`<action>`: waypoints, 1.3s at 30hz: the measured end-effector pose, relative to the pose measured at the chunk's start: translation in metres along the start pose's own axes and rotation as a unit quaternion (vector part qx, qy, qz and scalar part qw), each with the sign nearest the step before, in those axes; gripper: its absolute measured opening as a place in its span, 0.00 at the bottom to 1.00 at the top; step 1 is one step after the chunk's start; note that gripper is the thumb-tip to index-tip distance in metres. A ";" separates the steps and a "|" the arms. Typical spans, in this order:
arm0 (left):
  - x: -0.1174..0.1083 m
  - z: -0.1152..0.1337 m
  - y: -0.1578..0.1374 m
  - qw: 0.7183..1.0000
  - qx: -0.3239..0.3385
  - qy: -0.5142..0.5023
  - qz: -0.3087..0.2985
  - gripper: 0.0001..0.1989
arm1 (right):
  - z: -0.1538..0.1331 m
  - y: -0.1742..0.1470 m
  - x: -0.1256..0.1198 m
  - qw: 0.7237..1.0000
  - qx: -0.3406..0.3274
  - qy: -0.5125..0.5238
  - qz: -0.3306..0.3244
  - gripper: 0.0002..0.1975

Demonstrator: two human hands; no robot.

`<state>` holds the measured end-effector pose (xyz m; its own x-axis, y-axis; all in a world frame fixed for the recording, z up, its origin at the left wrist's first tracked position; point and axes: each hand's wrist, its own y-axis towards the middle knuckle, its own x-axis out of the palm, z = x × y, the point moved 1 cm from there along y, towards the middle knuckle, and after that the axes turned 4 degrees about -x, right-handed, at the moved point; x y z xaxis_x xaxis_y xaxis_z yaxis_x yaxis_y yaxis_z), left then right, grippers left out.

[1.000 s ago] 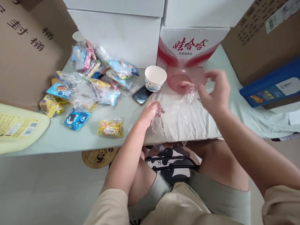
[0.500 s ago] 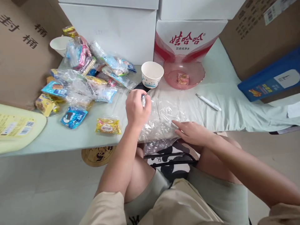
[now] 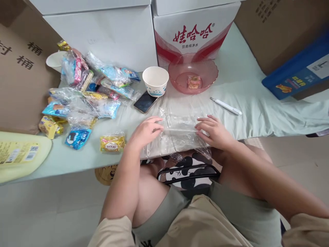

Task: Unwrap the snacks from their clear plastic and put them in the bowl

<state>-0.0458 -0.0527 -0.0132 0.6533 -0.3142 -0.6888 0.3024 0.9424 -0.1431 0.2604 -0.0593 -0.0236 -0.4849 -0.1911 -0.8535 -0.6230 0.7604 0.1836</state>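
Observation:
A crumpled clear plastic bag [image 3: 177,139] lies across the front edge of the cloth-covered surface, part of it hanging over. My left hand [image 3: 147,132] pinches its left side between thumb and fingers. On the opposite side, my right hand [image 3: 213,132] grips it too, and a fold of film stretches between them. Behind my left hand lies a dark phone [image 3: 145,102], partly covered by a white paper cup [image 3: 155,80]. Left of that hand is a yellow snack packet [image 3: 112,143].
A pink clear bowl [image 3: 177,82] holds one small packet [image 3: 194,82]. A white utility knife [image 3: 226,105] lies to the right. Wrapped snacks [image 3: 82,99] are heaped at left, near a yellow jug [image 3: 23,156]. White cartons [image 3: 102,41] and a blue box [image 3: 298,72] stand behind.
My left hand has left the phone beside the cup and come down to the bag's left side. My right hand has closed on the bag, and film is now drawn between both hands.

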 end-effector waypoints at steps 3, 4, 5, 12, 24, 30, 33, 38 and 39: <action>-0.012 0.007 -0.009 0.984 -0.046 -0.173 -0.018 0.07 | -0.003 -0.012 -0.019 0.972 0.099 0.214 -0.012 0.12; -0.014 0.008 -0.010 0.968 -0.071 -0.235 -0.047 0.10 | -0.002 -0.016 -0.025 0.946 0.132 0.295 -0.040 0.14; -0.016 0.008 -0.010 0.950 -0.096 -0.289 -0.067 0.11 | 0.001 -0.019 -0.031 0.916 0.152 0.362 -0.078 0.17; -0.006 0.012 0.021 0.910 -0.181 -0.360 -0.098 0.10 | 0.028 -0.001 -0.034 0.885 0.143 0.439 0.055 0.24; 0.027 0.039 0.038 0.839 -0.149 -0.524 -0.001 0.31 | -0.020 0.030 0.019 0.822 0.248 0.507 0.070 0.17; 0.054 0.042 0.042 0.898 -0.139 -0.408 -0.083 0.18 | -0.012 0.029 0.016 0.834 0.275 0.472 0.073 0.21; 0.044 0.044 0.033 0.917 -0.140 -0.371 -0.054 0.16 | -0.015 0.021 0.010 0.830 0.219 0.510 0.057 0.28; 0.021 0.039 0.009 0.889 -0.118 -0.438 -0.069 0.19 | -0.016 0.007 0.004 0.794 0.118 0.595 0.032 0.14; 0.019 0.036 0.009 0.887 -0.120 -0.437 -0.094 0.17 | -0.013 0.008 0.005 0.800 0.114 0.589 0.019 0.10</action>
<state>-0.0057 -0.0544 -0.0024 0.9269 -0.3387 0.1615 0.3752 0.8283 -0.4162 0.2450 -0.0627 -0.0200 -0.8271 -0.5147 0.2261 -0.5303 0.8477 -0.0103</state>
